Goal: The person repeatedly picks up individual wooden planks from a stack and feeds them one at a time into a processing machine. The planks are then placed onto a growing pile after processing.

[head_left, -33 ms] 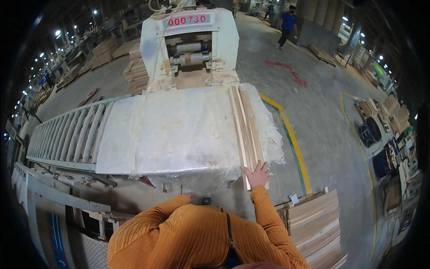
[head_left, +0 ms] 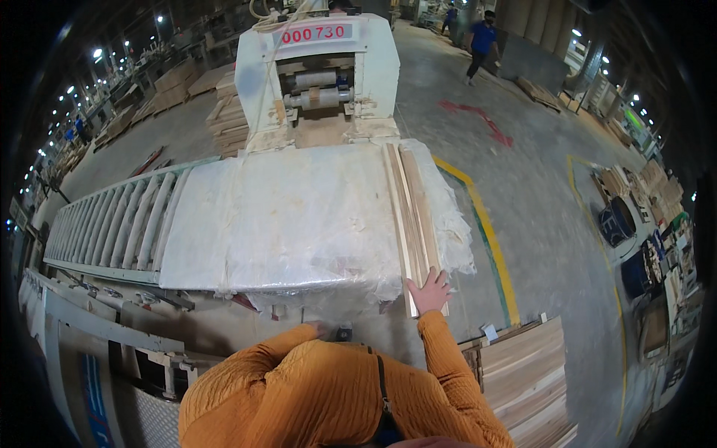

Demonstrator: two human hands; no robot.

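My right hand (head_left: 430, 292) lies on the near end of several long wooden strips (head_left: 412, 216), its fingers spread. The strips rest side by side along the right edge of a table covered in whitish plastic sheeting (head_left: 306, 216), pointing away from me. My left hand (head_left: 318, 328) is low, in front of my body and below the table's near edge. Only a small part of it shows past the orange sleeve, and its fingers cannot be made out.
A pale machine (head_left: 377, 82) with rollers (head_left: 317, 97) stands beyond the table. A roller conveyor (head_left: 116, 220) adjoins on the left. Stacked boards (head_left: 526, 381) lie at my right. A person in blue (head_left: 482, 43) is on the floor far right.
The person in blue in the distance has shifted slightly, the legs now in another step. Both my hands and the wooden strips stay as they were.
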